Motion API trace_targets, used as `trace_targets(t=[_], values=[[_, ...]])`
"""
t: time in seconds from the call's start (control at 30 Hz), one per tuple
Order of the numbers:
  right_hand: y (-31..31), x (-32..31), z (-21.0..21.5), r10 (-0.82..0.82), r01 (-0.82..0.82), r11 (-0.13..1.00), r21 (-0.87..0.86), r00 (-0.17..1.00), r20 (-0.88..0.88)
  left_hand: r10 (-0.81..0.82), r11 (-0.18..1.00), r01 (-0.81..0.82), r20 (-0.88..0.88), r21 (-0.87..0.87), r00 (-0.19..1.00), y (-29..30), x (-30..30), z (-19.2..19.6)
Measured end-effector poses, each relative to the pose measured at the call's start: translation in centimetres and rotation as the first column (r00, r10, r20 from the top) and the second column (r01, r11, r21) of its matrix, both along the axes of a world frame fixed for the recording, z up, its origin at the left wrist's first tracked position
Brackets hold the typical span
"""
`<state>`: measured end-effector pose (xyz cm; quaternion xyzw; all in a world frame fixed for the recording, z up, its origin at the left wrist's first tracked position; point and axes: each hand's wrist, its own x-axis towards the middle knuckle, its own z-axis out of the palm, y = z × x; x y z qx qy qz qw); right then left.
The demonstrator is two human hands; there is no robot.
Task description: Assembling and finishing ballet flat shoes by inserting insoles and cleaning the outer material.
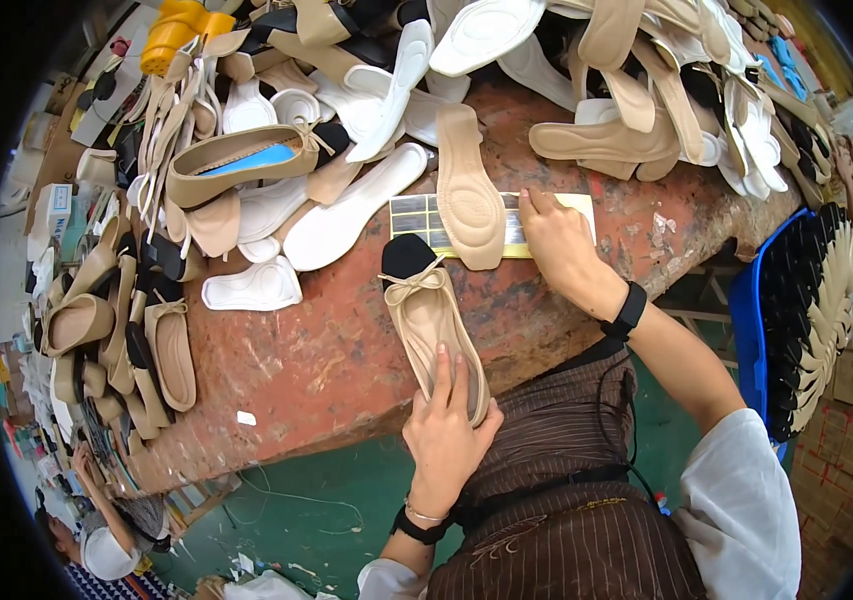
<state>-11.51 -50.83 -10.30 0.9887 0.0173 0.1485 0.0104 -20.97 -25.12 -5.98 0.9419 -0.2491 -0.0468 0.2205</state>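
My left hand [444, 445] is closed on a beige ballet flat [412, 312] with a black toe cap and a small bow. Two of its fingers reach inside onto the insole, and its thumb lies along the outer side near the heel. Beyond the shoe, a sheet of labels [415, 222] with dark rectangles in a yellow grid lies on the table. A loose beige insole [472, 200] rests across that sheet. My right hand [559, 240] is on the sheet's right part, beside the insole, its fingers curled and pressed together; the fingertips are partly hidden.
Piles of white and beige insoles [607, 140] cover the table's far side. Another flat [237, 165] lies at the left, with more shoes [112, 330] along the left edge. A blue crate [762, 320] packed with shoes stands right. Other people are at both sides.
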Motion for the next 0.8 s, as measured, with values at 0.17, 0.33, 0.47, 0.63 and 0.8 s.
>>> trace_targets(t=[0.17,0.33,0.47,0.63,0.8], values=[[-0.1,0.1,2.3,-0.017,0.097,0.904,0.418,0.981,-0.191,-0.015,0.974,-0.015,-0.128,-0.228,0.992,2.8,0.1,-0.4],[-4.4,-0.1,4.9,0.138,0.202,0.422,0.884,0.949,-0.283,-0.214,0.382,-0.714,-0.808,-0.586,0.549,9.1,-0.9,-2.3],[-0.1,-2.2,12.4,0.182,0.04,0.618,0.785,0.964,-0.192,-0.48,-0.139,-0.893,-0.759,-0.429,0.439,11.5,-2.3,-3.7],[7.5,-2.3,15.2,0.744,-0.481,0.498,0.722,0.664,-0.07,-0.671,-0.237,-0.882,-0.588,-0.407,0.451,10.8,-1.2,-2.3],[10.0,-0.9,14.6,0.785,-0.625,0.553,0.551,0.613,-0.093,-0.613,0.001,-0.836,-0.661,-0.549,0.433,13.5,-1.8,-4.7]])
